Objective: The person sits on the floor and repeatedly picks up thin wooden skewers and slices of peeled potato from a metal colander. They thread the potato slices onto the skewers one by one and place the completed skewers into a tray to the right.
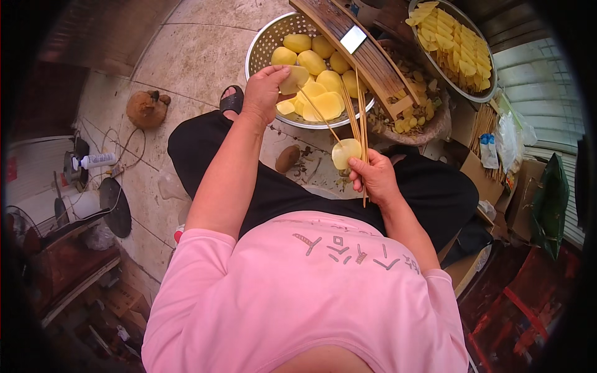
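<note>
My left hand [267, 93] pinches a thin potato slice [294, 80] above the rim of a perforated metal colander [266, 44]. A bamboo skewer [319, 114] slants from that slice down to a second potato slice [346, 153]. This lower slice is held at its edge by my right hand [377, 177], which also grips several loose bamboo skewers [363, 126] pointing away from me. Inside the colander lie whole peeled potatoes [311, 62] and cut slices [322, 106]. A wooden mandoline slicer [352, 39] with a metal blade rests across the colander and a basin [422, 135] of peelings.
At the upper right stands a metal tray [490, 93] full of skewered slices [454, 49]. More skewers [485, 123] lean near plastic bags [508, 140]. A brown potato [288, 158] lies between my legs. A small brown animal [147, 109] rests on the tiled floor, near cables [135, 154].
</note>
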`<state>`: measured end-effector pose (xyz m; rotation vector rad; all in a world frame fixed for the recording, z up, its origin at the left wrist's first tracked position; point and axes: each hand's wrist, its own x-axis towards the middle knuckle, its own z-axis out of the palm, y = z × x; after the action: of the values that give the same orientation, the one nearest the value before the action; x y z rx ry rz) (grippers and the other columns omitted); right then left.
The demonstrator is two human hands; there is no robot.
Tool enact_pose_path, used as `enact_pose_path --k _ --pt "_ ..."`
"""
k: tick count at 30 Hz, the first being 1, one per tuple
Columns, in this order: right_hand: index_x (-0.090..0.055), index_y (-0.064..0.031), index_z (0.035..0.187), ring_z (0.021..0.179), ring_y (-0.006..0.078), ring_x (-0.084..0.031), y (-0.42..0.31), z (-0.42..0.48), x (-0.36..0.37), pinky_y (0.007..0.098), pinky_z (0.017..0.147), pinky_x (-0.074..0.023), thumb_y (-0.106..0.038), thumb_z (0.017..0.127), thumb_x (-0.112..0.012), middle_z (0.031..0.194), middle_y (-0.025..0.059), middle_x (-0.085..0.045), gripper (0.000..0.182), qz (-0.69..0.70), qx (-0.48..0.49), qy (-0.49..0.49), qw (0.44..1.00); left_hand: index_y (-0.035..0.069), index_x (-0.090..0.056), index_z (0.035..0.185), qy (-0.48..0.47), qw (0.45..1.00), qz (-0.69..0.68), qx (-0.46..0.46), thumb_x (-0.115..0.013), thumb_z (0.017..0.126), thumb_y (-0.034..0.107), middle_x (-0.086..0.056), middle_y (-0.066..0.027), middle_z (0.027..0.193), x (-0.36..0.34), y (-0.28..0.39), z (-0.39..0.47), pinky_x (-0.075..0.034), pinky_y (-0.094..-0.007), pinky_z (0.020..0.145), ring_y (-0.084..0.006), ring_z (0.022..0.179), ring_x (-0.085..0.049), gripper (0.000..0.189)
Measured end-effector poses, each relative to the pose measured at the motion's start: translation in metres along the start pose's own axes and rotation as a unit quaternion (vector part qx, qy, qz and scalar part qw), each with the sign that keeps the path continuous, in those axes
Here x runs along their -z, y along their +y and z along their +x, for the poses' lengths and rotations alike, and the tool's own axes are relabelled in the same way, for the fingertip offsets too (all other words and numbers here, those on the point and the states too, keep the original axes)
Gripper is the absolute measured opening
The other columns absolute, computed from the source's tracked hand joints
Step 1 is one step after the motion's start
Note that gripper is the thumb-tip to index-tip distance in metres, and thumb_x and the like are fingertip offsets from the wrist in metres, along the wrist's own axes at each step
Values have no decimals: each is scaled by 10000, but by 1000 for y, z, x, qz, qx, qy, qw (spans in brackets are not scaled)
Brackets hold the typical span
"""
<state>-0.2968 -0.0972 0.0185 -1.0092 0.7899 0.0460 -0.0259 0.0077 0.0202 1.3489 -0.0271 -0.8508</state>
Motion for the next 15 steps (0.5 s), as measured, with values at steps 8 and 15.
enact_pose_path --k 8,15 --pt "-608 -37 985 434 62 -525 0 0 -4 178 378 -386 -159 878 -640 633 19 -600 165 -29 9 -4 1000 19 -569 1069 40 997 -60 2 -621 866 128 -636 -110 1006 -4 -7 1 -591 -348 665 -206 861 -657 236" --pt "-599 -45 955 435 63 -527 7 2 -6 176 379 -389 -163 881 -638 635 19 -600 145 -14 23 12 1000 12 -606 1042 -20 996 25 83 -658 848 153 -656 -98 958 -3 -9 1 -577 -344 688 -198 843 -658 246"
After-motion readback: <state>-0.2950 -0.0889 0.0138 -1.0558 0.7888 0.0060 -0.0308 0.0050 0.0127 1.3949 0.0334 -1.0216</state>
